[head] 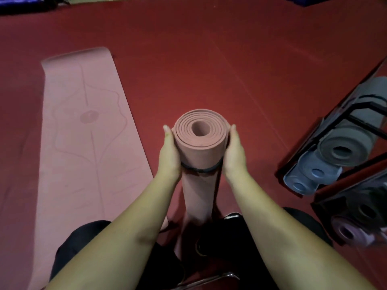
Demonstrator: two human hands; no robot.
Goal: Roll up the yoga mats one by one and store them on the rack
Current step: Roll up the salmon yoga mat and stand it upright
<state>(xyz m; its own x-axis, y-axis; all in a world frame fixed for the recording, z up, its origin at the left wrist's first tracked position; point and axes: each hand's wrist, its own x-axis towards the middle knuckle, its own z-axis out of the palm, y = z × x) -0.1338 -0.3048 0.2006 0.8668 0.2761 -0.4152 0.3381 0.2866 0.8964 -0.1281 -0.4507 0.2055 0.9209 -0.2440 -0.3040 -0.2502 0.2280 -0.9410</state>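
Head view caught it from above: the fingers (167, 130) of the left hand (169, 155) and those of the right hand (234, 153) lay fairly straight along either side of the rolled pink mat (201, 143), palms pressing inward, the roll clamped between them and standing on end between the person's knees, its spiral top facing the camera. A dark strap (199, 169) ringed the roll just below the hands, so this one looked finished and bound, and by my reckoning only needed carrying over. Off to the right stood the rack (356, 122), a dark metal frame that already held a grey rolled mat (345, 149), blue-grey rolled mats (310, 176) beneath it and a mauve rolled mat (349, 231) lower down. Work remained, though: on the left a second pink mat (83, 143) lay flat and fully unrolled, printed lines showing. All of it sat on a dark red floor (230, 59), dimly lit, with blue padding (18, 2) just visible at the far edge.
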